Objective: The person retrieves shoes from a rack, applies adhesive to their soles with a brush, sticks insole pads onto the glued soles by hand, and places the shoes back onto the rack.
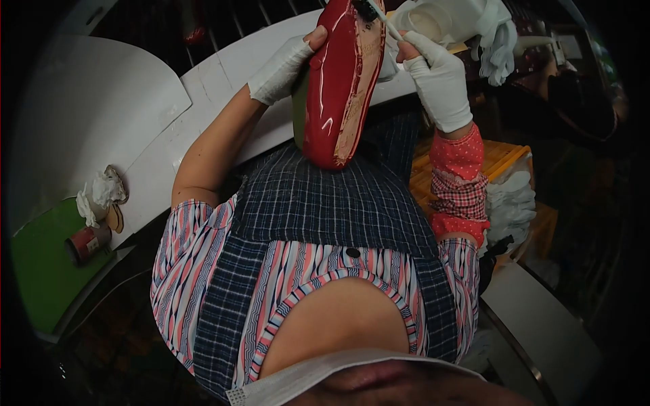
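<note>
A glossy red shoe [330,88] on a green last is tilted up in front of the checked apron, its pale underside turned to the right. My left hand [288,64], in a white fingerless glove, grips the shoe's left side, with the thumb showing on the red upper. My right hand [439,81], gloved alike, pinches the thin white handle of a brush [384,19]. The brush's dark bristles touch the underside near the shoe's upper end. The left fingers behind the shoe are hidden.
White curved worktop [152,159] runs under the left arm. A can [89,243] and crumpled tissue [107,187] lie at the left by a green mat [51,264]. White tub [433,20] and draped white cloth [497,47] stand upper right; yellow crate [504,154] sits below.
</note>
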A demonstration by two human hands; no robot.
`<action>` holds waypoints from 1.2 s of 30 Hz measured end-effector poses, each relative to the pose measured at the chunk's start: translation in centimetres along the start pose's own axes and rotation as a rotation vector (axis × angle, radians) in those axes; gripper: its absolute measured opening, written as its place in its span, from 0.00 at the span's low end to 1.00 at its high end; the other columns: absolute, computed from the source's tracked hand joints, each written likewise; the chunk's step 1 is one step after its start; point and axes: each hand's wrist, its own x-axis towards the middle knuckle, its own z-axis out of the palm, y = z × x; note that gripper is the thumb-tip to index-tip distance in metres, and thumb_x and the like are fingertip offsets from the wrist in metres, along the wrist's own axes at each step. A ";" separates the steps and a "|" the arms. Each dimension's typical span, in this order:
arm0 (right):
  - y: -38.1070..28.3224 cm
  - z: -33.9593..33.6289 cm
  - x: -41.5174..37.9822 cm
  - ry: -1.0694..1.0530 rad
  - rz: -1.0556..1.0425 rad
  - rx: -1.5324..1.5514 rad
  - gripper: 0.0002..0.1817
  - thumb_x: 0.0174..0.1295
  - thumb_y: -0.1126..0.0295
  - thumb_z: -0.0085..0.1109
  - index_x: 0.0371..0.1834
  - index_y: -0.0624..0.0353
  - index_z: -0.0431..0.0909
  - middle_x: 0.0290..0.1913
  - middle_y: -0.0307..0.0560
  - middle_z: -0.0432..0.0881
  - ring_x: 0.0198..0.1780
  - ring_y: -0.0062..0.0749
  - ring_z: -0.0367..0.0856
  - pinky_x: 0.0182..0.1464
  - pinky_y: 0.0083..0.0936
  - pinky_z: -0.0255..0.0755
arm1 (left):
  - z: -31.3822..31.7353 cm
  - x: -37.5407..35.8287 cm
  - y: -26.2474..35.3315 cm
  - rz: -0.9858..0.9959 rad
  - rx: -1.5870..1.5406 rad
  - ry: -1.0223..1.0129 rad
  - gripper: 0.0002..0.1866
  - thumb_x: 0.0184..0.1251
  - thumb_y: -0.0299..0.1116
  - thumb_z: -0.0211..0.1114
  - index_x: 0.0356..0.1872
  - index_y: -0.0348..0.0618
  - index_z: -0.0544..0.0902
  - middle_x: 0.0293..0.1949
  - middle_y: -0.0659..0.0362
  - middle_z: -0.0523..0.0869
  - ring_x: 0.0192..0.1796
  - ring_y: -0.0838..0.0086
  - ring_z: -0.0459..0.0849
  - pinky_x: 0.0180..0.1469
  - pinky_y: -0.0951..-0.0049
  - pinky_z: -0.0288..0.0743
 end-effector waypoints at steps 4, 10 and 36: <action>-0.3 -0.5 1.1 -0.025 0.053 -0.016 0.15 0.65 0.67 0.55 0.50 0.64 0.78 0.29 0.39 0.81 0.31 0.17 0.75 0.35 0.13 0.70 | -0.5 0.4 -0.5 -0.027 0.085 -0.071 0.49 0.52 0.76 0.47 0.61 0.39 0.66 0.47 0.44 0.79 0.47 0.60 0.84 0.44 0.64 0.83; 2.0 -0.9 3.0 0.050 0.024 0.056 0.15 0.64 0.67 0.57 0.51 0.63 0.78 0.32 0.38 0.81 0.31 0.16 0.75 0.34 0.12 0.70 | 0.0 0.4 -0.4 -0.014 0.054 -0.030 0.49 0.53 0.75 0.46 0.62 0.39 0.66 0.47 0.45 0.80 0.47 0.61 0.84 0.44 0.63 0.83; 1.0 0.4 -1.6 -0.238 0.135 0.307 0.13 0.61 0.72 0.58 0.49 0.62 0.80 0.32 0.38 0.81 0.32 0.16 0.75 0.34 0.12 0.69 | -2.3 0.6 -3.0 0.015 -0.451 -0.214 0.38 0.62 0.64 0.50 0.62 0.42 0.65 0.49 0.47 0.79 0.46 0.64 0.84 0.40 0.69 0.85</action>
